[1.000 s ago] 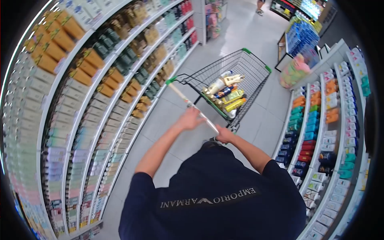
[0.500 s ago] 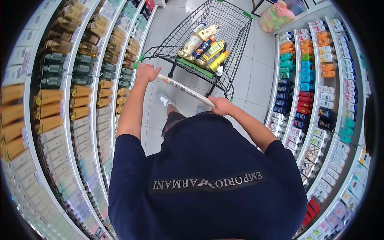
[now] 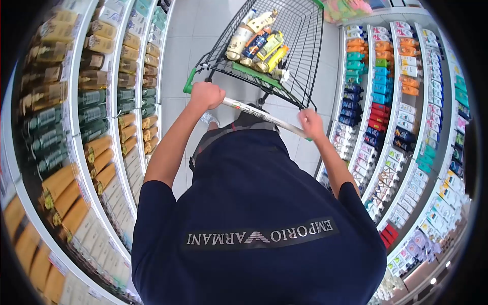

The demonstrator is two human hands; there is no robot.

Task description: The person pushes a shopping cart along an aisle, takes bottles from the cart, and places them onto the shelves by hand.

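A shopping cart [image 3: 317, 56] with a green-and-black wire frame stands in front of me. My left hand [image 3: 207, 95] is closed around the left part of its white handle [image 3: 264, 116]. At the handle's right end, my right hand [image 3: 311, 123] is curled over the side piece joining it to the basket; it is slightly blurred. In the basket lie a cream pump bottle [image 3: 239, 43], a dark blue pack [image 3: 255, 44], a yellow-green pack [image 3: 270, 44], a yellow bottle [image 3: 277, 58] and other bottles.
Tall shelves [image 3: 76, 66] of amber, green and orange-tan bottles line my left. On the right, shelves [image 3: 396, 76] hold several rows of colourful bottles. Grey tiled floor [image 3: 178, 56] runs between them. A colourful bundle [image 3: 351, 9] sits at the far right.
The cart has swung rightward relative to me, and its handle sits lower in view. My right hand has shifted from the white bar to its right end. The shelves have slid past.
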